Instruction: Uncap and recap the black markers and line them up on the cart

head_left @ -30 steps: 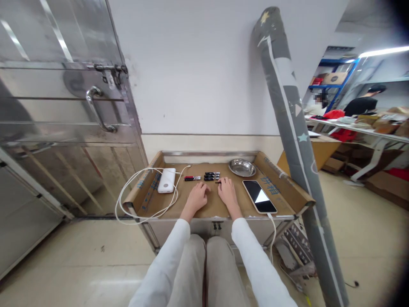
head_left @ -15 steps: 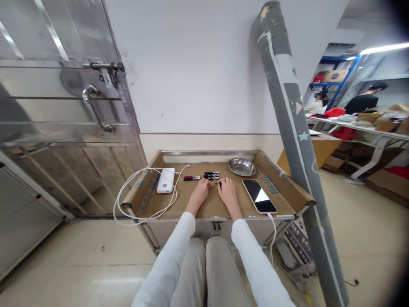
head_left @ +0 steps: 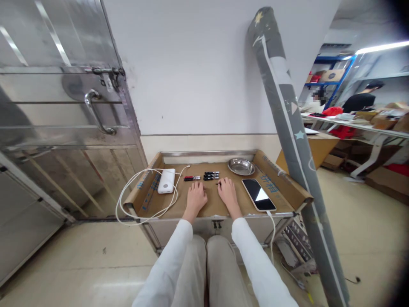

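Observation:
My left hand (head_left: 197, 198) rests palm down on the cardboard-covered tabletop, its fingers bent. A small dark bit shows at the edge of its fingers; what lies under them is hidden. Just beyond it lie a red pen and a black pen (head_left: 191, 178), side by side. My right hand (head_left: 227, 192) is closed on a small black piece (head_left: 217, 183) that sticks out to the left of its fingertips. Several black pens (head_left: 211, 175) with clear ends lie in a stacked row past the gap between my hands.
A white power bank (head_left: 166, 181) with a looped cable lies at left. At right are a phone (head_left: 258, 195) on a cable and a metal bowl (head_left: 241, 166). A long wrapped roll (head_left: 287, 98) leans on the wall. Two people sit at a bench (head_left: 361, 121) far right.
My left hand has moved left, away from my right hand, and turned toward the red and black pens. My right hand stays almost where it was with the small black piece.

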Available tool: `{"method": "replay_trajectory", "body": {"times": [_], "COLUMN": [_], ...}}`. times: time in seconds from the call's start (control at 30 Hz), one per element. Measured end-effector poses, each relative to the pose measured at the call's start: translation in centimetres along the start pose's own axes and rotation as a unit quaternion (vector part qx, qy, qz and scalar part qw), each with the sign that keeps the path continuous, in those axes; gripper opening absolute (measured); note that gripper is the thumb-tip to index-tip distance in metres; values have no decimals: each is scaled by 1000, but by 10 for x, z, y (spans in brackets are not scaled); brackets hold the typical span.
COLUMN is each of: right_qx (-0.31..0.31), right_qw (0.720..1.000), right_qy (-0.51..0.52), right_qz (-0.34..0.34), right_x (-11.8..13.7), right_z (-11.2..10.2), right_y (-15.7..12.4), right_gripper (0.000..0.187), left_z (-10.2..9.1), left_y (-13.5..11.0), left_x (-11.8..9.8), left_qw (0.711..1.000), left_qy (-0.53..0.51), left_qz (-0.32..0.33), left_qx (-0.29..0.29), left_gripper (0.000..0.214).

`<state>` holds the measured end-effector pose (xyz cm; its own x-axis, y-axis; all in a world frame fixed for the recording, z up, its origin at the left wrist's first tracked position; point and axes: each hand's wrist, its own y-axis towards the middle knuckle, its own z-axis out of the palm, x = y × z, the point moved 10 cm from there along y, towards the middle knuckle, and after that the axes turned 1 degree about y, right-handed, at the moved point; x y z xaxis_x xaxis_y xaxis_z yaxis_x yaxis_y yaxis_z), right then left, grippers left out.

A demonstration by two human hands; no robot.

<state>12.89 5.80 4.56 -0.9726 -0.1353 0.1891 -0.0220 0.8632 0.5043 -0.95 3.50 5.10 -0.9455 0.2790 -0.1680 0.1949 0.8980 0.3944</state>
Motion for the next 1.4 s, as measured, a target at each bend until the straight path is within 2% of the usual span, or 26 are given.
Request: {"method": "replay_trajectory", "body": {"times": [0.23,0.4,0.67,1.0,1.4], "right_qx": [-3,5,5,8,10], "right_qw": [1000,1000,1000,993,989], "right_qy": [0,6,1,89,123], "right_qz": [-7,-11,-11,-76,-82], "right_x": [1,1,1,14,10], "right_z": [1,5,4,-1,8], "right_y": [1,2,2,1,2], "right_gripper": [15,15,16,21,21], "left_z": [10,11,13,26,28], "left_y": [10,12,8,29,34], "left_x": [8,3,0,2,-4], "left_qw": [999,998,996,997,993], "left_qy": [-49,-65,-80,-72,-104], "left_qz": [-3,21,11,16,55], "left_qx": [-11,-14,36,16,-10], "left_gripper": [16,16,13,14,10]}}
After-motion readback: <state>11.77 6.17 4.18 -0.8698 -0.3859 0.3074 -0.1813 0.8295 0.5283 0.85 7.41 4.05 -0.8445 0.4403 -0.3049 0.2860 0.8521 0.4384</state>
